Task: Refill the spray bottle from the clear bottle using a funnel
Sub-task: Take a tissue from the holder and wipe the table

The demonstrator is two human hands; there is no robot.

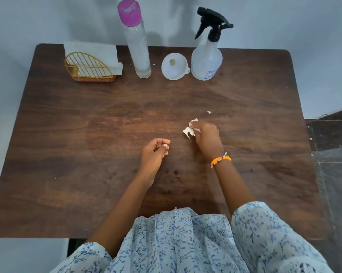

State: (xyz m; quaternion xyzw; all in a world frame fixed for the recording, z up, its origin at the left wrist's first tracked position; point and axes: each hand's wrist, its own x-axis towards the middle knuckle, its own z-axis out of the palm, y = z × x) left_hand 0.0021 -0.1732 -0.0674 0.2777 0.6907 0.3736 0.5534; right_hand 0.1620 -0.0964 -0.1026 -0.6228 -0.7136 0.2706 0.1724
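Observation:
A tall clear bottle [138, 44] with a pink cap stands at the back of the wooden table [87, 134]. To its right a white funnel [174, 66] sits on the table with its wide mouth up. Beside the funnel stands the translucent spray bottle [206, 56] with its black trigger head on. My right hand [207, 138] is at mid-table and grips a crumpled white tissue [189, 131] against the wood. My left hand [156, 152] rests near it, its fingers loosely curled, with what may be a tiny white scrap at the fingertips.
A yellow wire napkin holder [87, 67] with white napkins stands at the back left. A small white tissue scrap [209, 112] lies on the table beyond my right hand. A pale wall runs behind the table, and dark floor shows at the right.

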